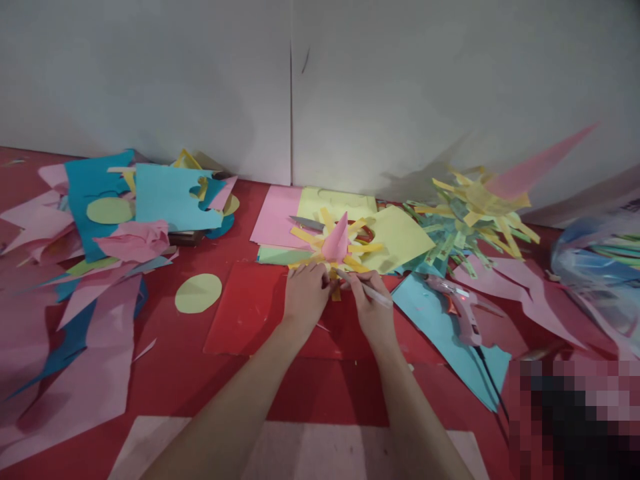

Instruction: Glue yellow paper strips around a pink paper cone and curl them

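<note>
In front of me is a paper craft with a pink cone [337,241] in its middle and yellow paper strips [369,247] spread round it like rays. My left hand [306,293] is closed at its near edge, with the fingertips pinching a yellow strip. Between the fingers of my right hand [373,300] lies a slim white pen [376,294], its tip pointing toward the strip by my left fingers. Both hands are close together over a red board [245,313]. My fingers partly hide the strip.
Scissors [307,223] lie on coloured sheets behind the craft. To the right are a pink glue gun [463,307] on a blue sheet [425,320], a larger cone-topped craft [487,200] and a plastic bag [595,267]. Paper scraps [100,347] cover the left.
</note>
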Motion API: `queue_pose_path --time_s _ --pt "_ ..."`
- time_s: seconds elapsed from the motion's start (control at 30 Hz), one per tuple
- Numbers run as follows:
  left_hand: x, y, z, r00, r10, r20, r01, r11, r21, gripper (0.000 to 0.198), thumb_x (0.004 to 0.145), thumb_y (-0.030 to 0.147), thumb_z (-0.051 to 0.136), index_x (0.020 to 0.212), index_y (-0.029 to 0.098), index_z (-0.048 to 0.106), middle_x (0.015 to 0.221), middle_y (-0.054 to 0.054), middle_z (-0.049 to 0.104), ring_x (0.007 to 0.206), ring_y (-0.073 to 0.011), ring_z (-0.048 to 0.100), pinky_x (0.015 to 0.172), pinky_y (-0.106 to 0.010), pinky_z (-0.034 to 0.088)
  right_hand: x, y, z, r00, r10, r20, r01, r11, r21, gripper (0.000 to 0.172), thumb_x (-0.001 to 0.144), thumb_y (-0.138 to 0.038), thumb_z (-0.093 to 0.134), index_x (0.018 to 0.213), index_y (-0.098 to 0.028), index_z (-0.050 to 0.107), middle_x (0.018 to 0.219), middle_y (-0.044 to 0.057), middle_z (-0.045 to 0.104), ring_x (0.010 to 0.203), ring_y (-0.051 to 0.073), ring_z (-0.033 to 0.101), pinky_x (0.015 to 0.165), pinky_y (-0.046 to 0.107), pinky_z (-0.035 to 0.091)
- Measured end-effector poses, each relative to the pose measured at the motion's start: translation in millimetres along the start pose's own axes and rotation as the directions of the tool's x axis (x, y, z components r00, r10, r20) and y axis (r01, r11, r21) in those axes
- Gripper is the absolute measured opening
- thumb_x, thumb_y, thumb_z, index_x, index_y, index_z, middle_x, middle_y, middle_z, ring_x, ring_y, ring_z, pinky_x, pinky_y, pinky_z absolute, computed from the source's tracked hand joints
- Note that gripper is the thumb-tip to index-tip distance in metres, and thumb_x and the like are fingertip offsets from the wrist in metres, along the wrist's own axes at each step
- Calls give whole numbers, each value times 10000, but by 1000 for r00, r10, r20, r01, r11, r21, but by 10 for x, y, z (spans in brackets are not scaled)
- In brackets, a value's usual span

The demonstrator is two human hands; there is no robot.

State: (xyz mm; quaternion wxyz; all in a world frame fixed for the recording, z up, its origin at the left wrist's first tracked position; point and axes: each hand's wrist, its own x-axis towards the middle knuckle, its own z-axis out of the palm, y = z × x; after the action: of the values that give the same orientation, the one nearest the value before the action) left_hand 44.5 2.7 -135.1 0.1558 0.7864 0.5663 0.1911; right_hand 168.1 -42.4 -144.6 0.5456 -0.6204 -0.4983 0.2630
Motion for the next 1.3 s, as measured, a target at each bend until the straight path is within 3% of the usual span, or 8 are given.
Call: queue_pose_path --time_s 0.33,0.7,0.93,1.3 --pt "8 -8 6 1000 7 -7 -7 1000 -9 167 790 307 611 691 205 524 749 1 620 800 -185 557 704 -310 330 -2 -20 -1 998 6 -60 -6 1000 -4 175 825 -384 523 767 -225 478 684 -2 640 677 158 636 691 302 487" --pt "-3 -32 44 999 14 -32 -15 1000 -10 199 820 332 569 677 207 509 725 9 610 780 -180 558 698 -314 328 -3 -14 6 1000 -26 -13 25 1000 -14 153 831 -369 524 791 -226 486 731 20 645 686 164 632 697 318 491" --pt "1 -25 48 1000 7 -28 -8 1000 -17 192 790 319 612 676 207 506 733 1 612 783 -183 554 697 -312 320 -8 -73 -17 991 13 -131 -16 1000 -17 174 832 -363 516 740 -216 503 674 -6 630 687 158 616 706 305 463" --pt "-4 -2 3 1000 1 -1 -1 1000 -7 178 821 321 575 697 204 527 744 -5 613 799 -176 549 711 -306 326 -9 -39 -5 997 -4 -79 1 999 -39 183 827 -370 523 739 -210 524 650 -8 638 668 156 623 697 292 464"
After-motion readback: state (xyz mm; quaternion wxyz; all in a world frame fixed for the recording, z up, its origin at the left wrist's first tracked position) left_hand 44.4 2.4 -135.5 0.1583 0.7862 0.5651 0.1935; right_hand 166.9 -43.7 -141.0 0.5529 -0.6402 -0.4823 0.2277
